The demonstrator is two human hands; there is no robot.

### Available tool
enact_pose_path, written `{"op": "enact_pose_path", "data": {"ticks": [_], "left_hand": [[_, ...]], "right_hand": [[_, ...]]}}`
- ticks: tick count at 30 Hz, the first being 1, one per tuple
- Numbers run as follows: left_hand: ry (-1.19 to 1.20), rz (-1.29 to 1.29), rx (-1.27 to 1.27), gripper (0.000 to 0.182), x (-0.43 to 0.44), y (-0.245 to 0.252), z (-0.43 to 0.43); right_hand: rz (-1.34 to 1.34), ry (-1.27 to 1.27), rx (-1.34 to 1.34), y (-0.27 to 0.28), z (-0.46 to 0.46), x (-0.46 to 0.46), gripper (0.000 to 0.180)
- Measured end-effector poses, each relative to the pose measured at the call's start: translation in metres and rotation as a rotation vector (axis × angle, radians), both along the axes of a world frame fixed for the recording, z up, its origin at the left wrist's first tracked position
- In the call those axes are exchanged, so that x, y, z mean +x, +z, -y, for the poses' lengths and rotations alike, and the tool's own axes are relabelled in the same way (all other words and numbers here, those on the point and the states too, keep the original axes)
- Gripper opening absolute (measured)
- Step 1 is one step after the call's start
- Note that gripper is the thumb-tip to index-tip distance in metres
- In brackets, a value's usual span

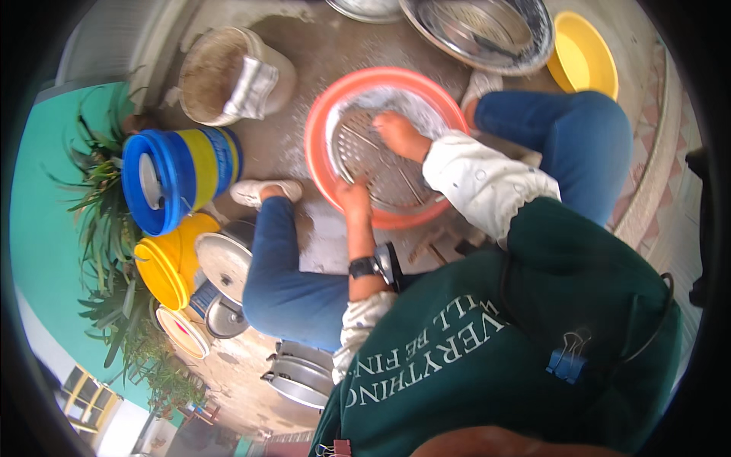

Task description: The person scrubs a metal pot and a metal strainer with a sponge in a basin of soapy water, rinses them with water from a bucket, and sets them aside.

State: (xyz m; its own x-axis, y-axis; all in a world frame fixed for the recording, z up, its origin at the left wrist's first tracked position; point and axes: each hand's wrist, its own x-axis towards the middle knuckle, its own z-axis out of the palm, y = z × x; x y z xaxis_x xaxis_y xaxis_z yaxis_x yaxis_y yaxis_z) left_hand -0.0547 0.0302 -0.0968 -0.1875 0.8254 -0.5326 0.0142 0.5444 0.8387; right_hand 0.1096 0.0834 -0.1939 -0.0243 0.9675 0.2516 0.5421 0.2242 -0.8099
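Observation:
A round metal steamer tray with many holes (400, 174) lies in a coral plastic basin (316, 134) that holds sudsy water. My left hand (354, 197) is at the tray's near left rim, its fingers closed on the edge. Over the tray's upper part, my right hand (395, 132) presses down with bent fingers; whether something is inside them cannot be made out.
At the upper left stands a whitish bucket (285, 80) with a cloth (251, 88) over its rim. Blue (177, 177) and yellow buckets (165, 274), lids (225, 265) and pots (302, 371) sit left. Beyond the basin are a large metal basin (539, 51) and a yellow basin (582, 57).

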Motion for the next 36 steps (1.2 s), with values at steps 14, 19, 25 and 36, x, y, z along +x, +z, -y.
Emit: {"op": "enact_pose_path", "data": {"ticks": [14,19,25,36], "left_hand": [[0.126,0.068,-0.022,0.033,0.0,-0.023,0.0],[0.333,0.152,-0.168,0.037,0.011,0.0,-0.003],[-0.078,-0.062,0.105,0.035,0.025,0.016,0.009],[0.143,0.007,0.014,0.036,0.005,-0.03,0.007]], "right_hand": [[0.237,0.036,-0.571,-0.033,0.035,0.041,0.017],[-0.316,0.227,-0.219,0.031,0.044,-0.041,0.012],[-0.023,-0.371,-0.342,0.048,0.028,-0.023,0.014],[0.063,0.14,-0.464,0.048,0.0,0.026,0.033]]}}
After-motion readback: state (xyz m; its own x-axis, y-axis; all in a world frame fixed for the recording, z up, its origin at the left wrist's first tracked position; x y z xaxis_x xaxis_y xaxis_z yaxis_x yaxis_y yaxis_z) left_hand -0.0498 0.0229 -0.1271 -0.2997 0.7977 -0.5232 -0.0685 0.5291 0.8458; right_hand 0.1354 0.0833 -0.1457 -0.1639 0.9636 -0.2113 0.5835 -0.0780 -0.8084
